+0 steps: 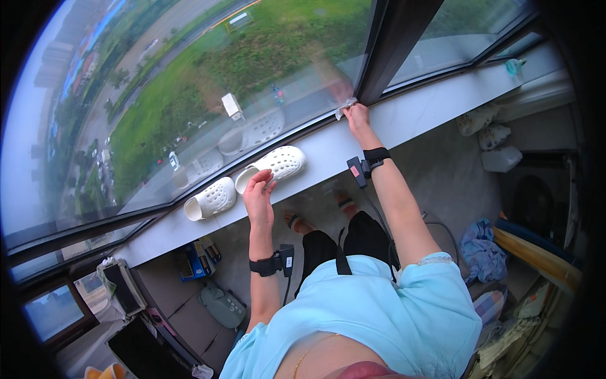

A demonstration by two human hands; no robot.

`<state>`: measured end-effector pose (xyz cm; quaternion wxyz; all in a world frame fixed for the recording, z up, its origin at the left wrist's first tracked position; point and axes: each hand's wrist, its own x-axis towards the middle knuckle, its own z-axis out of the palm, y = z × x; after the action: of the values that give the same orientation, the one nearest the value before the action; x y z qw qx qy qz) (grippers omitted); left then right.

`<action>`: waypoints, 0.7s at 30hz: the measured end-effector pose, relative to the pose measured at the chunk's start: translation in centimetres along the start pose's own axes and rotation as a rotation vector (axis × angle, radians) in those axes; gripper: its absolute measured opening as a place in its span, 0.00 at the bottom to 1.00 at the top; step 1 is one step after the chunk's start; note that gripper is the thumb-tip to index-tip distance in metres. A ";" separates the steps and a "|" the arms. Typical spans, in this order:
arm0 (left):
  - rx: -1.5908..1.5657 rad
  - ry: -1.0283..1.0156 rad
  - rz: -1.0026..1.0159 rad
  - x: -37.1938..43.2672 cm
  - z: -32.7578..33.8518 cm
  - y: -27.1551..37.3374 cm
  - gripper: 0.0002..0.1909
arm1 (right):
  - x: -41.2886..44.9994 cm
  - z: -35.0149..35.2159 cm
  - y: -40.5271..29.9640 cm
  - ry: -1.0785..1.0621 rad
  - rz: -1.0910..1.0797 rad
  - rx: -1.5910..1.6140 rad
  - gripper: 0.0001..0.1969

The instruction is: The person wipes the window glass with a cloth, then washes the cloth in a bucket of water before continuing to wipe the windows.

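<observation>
My right hand (356, 117) presses a crumpled white wipe (345, 108) into the lower corner of the window, where the glass meets the dark upright frame (389, 47). Over the white sill (322, 150) hovers my left hand (258, 195), its fingers loosely bent with nothing seen in them. It overlaps the larger-looking white perforated clog (287, 160); whether they touch I cannot tell. The other white clog (217, 196) stands to its left, also on the sill against the window track. Both clogs and my right hand are mirrored faintly in the window pane (189, 109).
A teal object (514, 66) stands at the sill's far right end. Below are white bags (493, 137), a white plastic jug (502, 159) and a bundle of bluish cloth (484, 251). Blue boxes (195, 260) and a grey elephant-shaped item (222, 305) lie at the lower left. Cables hang from both wrist straps.
</observation>
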<state>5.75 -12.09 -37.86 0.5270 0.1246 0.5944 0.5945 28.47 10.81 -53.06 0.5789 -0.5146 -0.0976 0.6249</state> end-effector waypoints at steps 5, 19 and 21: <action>-0.020 -0.002 0.003 -0.3 -0.8 -0.1 0.13 | -1.3 1.3 1.0 -0.025 -0.063 -0.023 0.14; -0.076 0.148 0.056 -1.8 -8.4 1.9 0.14 | -12.0 11.0 10.3 -0.081 0.140 -0.271 0.10; -0.091 0.157 0.072 -1.9 -9.5 1.9 0.14 | -14.0 12.6 11.9 -0.158 0.187 -0.183 0.07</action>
<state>-1.74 -18.47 -37.83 0.4621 0.0747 0.6015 0.6474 8.76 1.57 -48.50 0.4593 -0.5213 -0.1508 0.7032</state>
